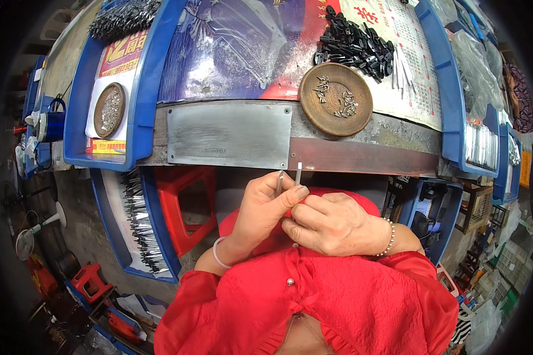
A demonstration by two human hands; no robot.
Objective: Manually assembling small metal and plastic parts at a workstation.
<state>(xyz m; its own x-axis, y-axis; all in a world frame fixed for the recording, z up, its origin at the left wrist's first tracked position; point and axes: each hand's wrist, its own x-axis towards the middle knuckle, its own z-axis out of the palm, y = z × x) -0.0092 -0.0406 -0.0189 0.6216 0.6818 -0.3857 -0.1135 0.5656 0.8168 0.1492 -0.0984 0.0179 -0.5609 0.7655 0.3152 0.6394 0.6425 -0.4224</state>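
In front of my chest, just off the bench's front edge, my two hands are close together and touching. My left hand (263,210) is closed, its thumb and forefinger pinching a thin metal piece (279,183). My right hand (337,223) is closed too, fingers curled. A narrow flat metal strip (299,173) stands upright between the left thumb tip and the right fingers; its lower end is hidden. Nearest beyond them is a grey metal plate (230,135) screwed to the bench edge. A round brown dish (336,125) holding small metal pins (346,105) sits to its right.
Black plastic parts (355,44) lie heaped behind the dish, beside pale thin strips (403,74). Blue trays (142,106) flank the bench; the left one holds a dish of small silvery bits (109,109). Below stand a red stool (186,207) and a bin of metal pieces (141,231).
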